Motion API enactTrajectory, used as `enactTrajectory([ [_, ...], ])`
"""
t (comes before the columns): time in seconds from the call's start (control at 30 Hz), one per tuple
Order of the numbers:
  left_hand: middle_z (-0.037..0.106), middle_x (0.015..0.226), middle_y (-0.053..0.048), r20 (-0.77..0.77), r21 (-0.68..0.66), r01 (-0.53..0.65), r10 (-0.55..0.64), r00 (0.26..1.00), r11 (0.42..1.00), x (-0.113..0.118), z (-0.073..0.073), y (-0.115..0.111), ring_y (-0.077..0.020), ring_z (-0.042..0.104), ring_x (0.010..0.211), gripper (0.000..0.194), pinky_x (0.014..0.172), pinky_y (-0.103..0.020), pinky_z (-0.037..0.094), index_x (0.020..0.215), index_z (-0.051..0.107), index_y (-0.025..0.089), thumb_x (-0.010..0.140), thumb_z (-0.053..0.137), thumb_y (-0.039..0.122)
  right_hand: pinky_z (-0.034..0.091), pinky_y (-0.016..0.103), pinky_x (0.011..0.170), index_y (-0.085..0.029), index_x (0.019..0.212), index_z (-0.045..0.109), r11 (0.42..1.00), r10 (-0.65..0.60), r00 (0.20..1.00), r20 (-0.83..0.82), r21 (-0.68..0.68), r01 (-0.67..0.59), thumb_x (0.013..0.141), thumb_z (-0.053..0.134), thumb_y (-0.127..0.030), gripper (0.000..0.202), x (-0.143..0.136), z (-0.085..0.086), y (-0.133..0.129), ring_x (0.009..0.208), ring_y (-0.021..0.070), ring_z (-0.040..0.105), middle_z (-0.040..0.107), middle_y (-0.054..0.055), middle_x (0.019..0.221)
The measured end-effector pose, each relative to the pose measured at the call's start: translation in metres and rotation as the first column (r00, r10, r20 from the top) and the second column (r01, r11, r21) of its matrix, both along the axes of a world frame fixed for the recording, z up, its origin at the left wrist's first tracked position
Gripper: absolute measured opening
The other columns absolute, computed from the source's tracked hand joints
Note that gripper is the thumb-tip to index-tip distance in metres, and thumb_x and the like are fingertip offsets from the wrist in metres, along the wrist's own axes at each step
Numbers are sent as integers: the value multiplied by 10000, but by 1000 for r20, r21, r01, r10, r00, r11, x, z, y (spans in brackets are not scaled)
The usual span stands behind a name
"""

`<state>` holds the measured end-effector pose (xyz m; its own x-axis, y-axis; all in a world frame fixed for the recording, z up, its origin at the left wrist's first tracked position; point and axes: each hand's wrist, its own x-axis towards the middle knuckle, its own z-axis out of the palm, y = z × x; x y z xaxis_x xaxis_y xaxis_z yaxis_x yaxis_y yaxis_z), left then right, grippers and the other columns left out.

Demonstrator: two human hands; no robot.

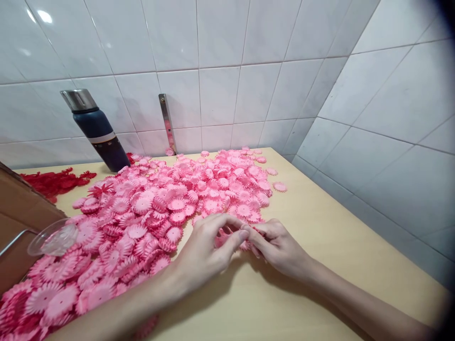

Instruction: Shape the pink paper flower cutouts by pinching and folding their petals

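Observation:
Near the table's middle, my left hand (209, 244) and my right hand (280, 246) meet at the fingertips. Pink petal pieces show between and under the fingers of both hands, with a bit of red at the right fingers. My left thumb and index finger curve round a pink piece (222, 237). My right fingers are pinched together beside the left thumb; fingers partly cover what they hold. Behind and left of the hands spreads a large heap of pink scalloped discs (144, 202), many with a small centre hole.
A dark blue bottle (101, 135) with a steel cap stands at the back left. Red pieces (57, 182) lie beside it. A cardboard box (24, 222) and a clear round lid (53, 237) are at the left. Tiled walls (220, 94) border the table (320, 222).

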<state>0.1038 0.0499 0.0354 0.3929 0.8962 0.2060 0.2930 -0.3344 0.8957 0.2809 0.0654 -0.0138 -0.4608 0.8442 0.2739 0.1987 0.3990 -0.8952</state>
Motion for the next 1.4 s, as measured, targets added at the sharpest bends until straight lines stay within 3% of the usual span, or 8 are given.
enactTrajectory([
  [0.23, 679, 737, -13, -8, -123, 122, -124, 992, 985, -5, 2, 6, -107, 553, 643, 110, 580, -206, 412, 807, 710, 169, 810, 661, 267, 202, 218, 375, -180, 435, 303, 978, 167, 981, -99, -112, -177, 956, 365, -507, 619, 0, 0, -2, 360, 53, 254, 289, -41, 379],
  [0.43, 641, 637, -8, -65, -283, 162, -188, 980, 945, -4, -1, 4, -96, 517, 579, 149, 530, -196, 373, 750, 718, 139, 727, 735, 285, 248, 204, 388, -157, 446, 419, 938, 286, 950, -124, -165, -304, 928, 364, -589, 649, 1, -9, -2, 376, 58, 330, 380, -19, 402],
  [0.53, 646, 664, -20, -139, -239, 104, -140, 980, 965, -3, 2, 3, -96, 519, 602, 122, 555, -197, 388, 725, 718, 129, 728, 719, 251, 237, 202, 387, -144, 452, 449, 947, 299, 949, -103, -94, -308, 904, 423, -594, 638, 0, -12, 1, 378, 56, 334, 399, -15, 407],
  [0.9, 642, 730, -16, 71, -212, -142, 160, 984, 967, -6, 9, 10, -116, 586, 685, 137, 632, -230, 461, 739, 628, 137, 788, 666, 260, 398, 227, 490, -129, 558, 572, 998, -10, 991, -135, -58, 2, 943, 462, -428, 500, -5, 10, -1, 493, 100, 498, 550, 30, 529],
  [1.03, 633, 766, 4, 124, 53, -251, 243, 962, 967, -9, 12, 6, -107, 584, 728, 79, 680, -233, 476, 758, 606, 163, 816, 638, 206, 383, 235, 427, -133, 539, 562, 964, -200, 953, -229, -222, 149, 898, 521, -490, 508, -2, 4, 7, 439, 110, 497, 539, 29, 491],
  [1.13, 616, 768, 23, 223, 227, -341, 293, 930, 912, -17, 21, 7, -98, 588, 732, 62, 700, -231, 501, 785, 585, 182, 833, 623, 191, 355, 231, 385, -138, 566, 565, 888, -423, 838, -345, -344, 306, 859, 570, -518, 480, 8, 0, 22, 419, 106, 476, 528, 18, 494],
  [1.23, 647, 798, 5, 98, 185, -313, 299, 949, 932, -25, 24, 16, -114, 624, 741, 61, 687, -242, 525, 843, 610, 180, 833, 634, 235, 397, 235, 448, -139, 584, 570, 883, -454, 806, -380, -317, 347, 828, 643, -461, 410, 16, -1, 32, 501, 100, 486, 535, 14, 573],
  [1.4, 668, 1032, -84, -143, 35, -182, 185, 972, 983, -35, -1, 38, -186, 654, 917, 261, 774, -323, 558, 1026, 636, 157, 793, 670, 270, 377, 243, 449, -130, 813, 711, 912, -376, 887, -269, -275, 304, 726, 764, -369, 260, 9, 2, 27, 472, 85, 431, 523, -16, 537],
])
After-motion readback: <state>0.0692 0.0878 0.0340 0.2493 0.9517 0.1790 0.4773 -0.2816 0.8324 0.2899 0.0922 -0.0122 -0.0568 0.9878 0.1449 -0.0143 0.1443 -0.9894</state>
